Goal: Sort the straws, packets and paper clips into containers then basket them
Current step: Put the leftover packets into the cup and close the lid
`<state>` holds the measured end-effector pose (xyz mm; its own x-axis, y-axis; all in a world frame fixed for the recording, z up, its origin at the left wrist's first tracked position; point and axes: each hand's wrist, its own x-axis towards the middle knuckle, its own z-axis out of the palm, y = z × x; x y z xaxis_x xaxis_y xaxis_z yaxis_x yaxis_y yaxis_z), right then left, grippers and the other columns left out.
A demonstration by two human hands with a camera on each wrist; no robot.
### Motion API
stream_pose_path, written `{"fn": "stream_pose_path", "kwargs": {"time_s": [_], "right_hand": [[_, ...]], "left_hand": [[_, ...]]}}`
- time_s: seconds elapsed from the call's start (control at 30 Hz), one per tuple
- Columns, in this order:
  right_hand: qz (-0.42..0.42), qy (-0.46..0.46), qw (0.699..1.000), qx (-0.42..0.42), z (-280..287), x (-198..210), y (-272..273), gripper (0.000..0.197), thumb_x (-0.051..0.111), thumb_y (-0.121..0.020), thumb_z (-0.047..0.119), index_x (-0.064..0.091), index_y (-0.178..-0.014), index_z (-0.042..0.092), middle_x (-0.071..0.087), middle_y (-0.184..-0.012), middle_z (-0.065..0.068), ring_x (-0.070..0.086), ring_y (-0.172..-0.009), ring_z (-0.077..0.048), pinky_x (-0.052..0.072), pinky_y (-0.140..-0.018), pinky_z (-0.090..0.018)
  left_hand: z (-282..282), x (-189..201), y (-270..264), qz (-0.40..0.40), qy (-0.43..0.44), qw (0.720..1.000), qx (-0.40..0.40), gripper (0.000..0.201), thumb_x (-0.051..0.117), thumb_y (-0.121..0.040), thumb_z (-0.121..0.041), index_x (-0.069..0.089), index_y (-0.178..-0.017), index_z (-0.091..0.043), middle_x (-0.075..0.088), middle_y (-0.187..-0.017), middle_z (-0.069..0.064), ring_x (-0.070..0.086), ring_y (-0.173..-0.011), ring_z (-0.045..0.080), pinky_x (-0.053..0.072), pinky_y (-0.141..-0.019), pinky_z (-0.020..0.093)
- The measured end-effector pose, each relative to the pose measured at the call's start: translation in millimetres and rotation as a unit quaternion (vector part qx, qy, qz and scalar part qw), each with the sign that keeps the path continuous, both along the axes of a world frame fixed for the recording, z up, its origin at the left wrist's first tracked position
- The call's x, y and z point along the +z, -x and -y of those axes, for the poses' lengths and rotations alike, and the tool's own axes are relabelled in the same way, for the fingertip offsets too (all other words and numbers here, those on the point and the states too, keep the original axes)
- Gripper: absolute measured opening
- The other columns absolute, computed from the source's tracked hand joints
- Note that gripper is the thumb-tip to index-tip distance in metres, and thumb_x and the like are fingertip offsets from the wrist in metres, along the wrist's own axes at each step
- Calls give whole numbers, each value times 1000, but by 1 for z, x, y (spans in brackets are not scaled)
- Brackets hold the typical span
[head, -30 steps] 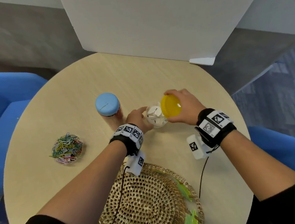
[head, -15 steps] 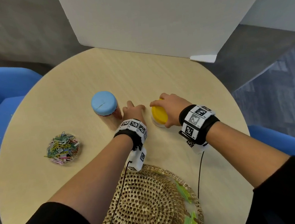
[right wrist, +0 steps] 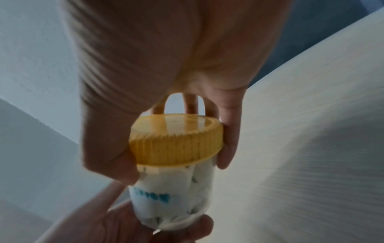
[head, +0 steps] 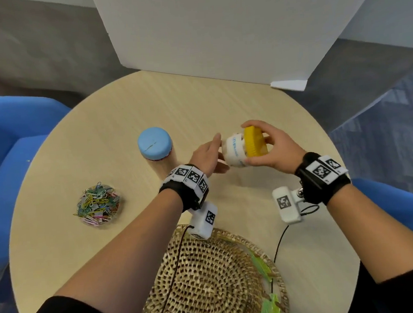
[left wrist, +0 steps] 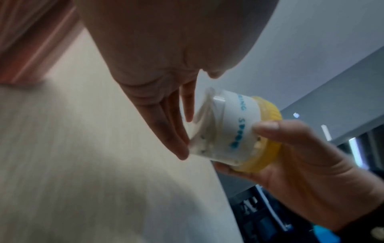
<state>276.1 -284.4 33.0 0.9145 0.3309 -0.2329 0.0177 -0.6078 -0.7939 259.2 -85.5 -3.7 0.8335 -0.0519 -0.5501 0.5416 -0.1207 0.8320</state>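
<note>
- We've got our right hand (head: 272, 148) wrapped around the yellow ribbed lid (head: 255, 141) of a small clear jar (head: 234, 150), fingers and thumb curled round the lid's edge. The jar is up off the round wooden table (head: 99, 130) and tipped over sideways, lid pointing to our right.
- The jar is stuffed with white packets (right wrist: 182, 180), and there's blue lettering on its side, too blurry to read.
- Our left hand (head: 206, 156) has straight fingers, held together, just touching the jar's base; the left wrist view shows the fingertips (left wrist: 180, 151) against the bottom rim, not gripping.
- A tall container with a light blue lid (head: 154, 146) stands upright just left of our left hand.
- The colourful paper clips (head: 97, 205) sit in a heap in a shallow clear dish, well off to the left.
- The woven basket (head: 210, 284) is at the near edge of the table, between our forearms, with some green leaf bits (head: 268, 309) on its right side.
</note>
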Motion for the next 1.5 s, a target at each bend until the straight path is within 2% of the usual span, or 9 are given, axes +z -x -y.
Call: {"fn": "stream_pose_path", "kwargs": {"time_s": [0.3, 0.43, 0.53, 0.67, 0.9, 1.0, 1.1, 1.3, 1.5], "right_hand": [[-98, -67, 990, -82, -22, 34, 32, 50, 63, -85, 59, 54, -123, 28, 64, -113, -11, 73, -81, -29, 62, -62, -44], [-184, 34, 980, -67, -40, 51, 39, 88, 21, -80, 86, 57, -127, 21, 68, -116, -10, 71, -91, -28, 60, -79, -47], [-147, -42, 988, -25, -35, 66, 44, 87, 54, -76, 76, 28, -150, 38, 40, -151, 2, 57, -121, -23, 55, -92, -46], [-88, -69, 993, 32, -32, 80, 64, 72, 85, -71, 33, 51, -134, 38, 53, -130, 2, 66, -106, -20, 62, -74, -41], [-32, 83, 992, 91, -62, 81, 111, 79, 72, -81, 52, 32, -148, 37, 47, -141, 4, 61, -111, -20, 55, -91, -35], [30, 16, 997, 67, -79, 81, 134, 72, 70, -85, 49, 32, -145, 42, 44, -132, 4, 62, -96, -17, 59, -62, -29], [72, 9, 997, 26, -95, 76, 152, 67, 53, -82, 68, 33, -139, 39, 54, -119, 2, 59, -90, -16, 50, -71, -26], [-76, -11, 992, -102, -122, 80, 169, 61, 46, -90, 68, 37, -138, 31, 66, -89, -10, 56, -48, -22, 48, -46, -28], [-153, 29, 987, -39, -117, 112, 173, 104, 63, -62, 77, 25, -149, 34, 41, -141, 2, 63, -107, -26, 59, -83, -49]], "left_hand": [[3, 46, 21, 21, 111, 993, -30, 66, 28, -93, -65, 47, -127, -13, 62, -98, 12, 63, -74, 22, 51, -55, 29], [-10, 46, 30, 67, 49, 994, -65, 58, 26, -96, -63, 36, -133, -19, 59, -100, 9, 63, -74, 21, 51, -54, 29], [-21, 53, 41, 39, 67, 997, -31, 66, 26, -92, -68, 43, -128, -16, 61, -93, 12, 62, -68, 24, 51, -58, 32], [-34, 65, 61, -44, 116, 992, 9, 65, 27, -97, -64, 61, -101, -9, 63, -69, 12, 57, -54, 25, 47, -51, 28], [-53, 75, 110, -103, 125, 986, 24, 69, 25, -97, -65, 58, -90, -5, 55, -64, 16, 50, -46, 23, 43, -40, 22], [-59, 88, 121, -127, 163, 977, 54, 63, 28, -97, -62, 57, -93, -6, 54, -69, 16, 48, -51, 23, 44, -42, 22], [-65, 97, 132, -127, 165, 977, 53, 58, 32, -96, -60, 56, -98, -7, 55, -74, 16, 48, -51, 23, 43, -41, 23], [-77, 92, 151, -63, 97, 993, 27, 66, 24, -96, -63, 60, -97, -8, 60, -76, 16, 55, -49, 22, 49, -48, 25], [-85, 89, 163, -87, 136, 986, -30, 65, 22, -98, -62, 57, -93, -8, 57, -68, 15, 51, -44, 21, 41, -41, 20]]}}
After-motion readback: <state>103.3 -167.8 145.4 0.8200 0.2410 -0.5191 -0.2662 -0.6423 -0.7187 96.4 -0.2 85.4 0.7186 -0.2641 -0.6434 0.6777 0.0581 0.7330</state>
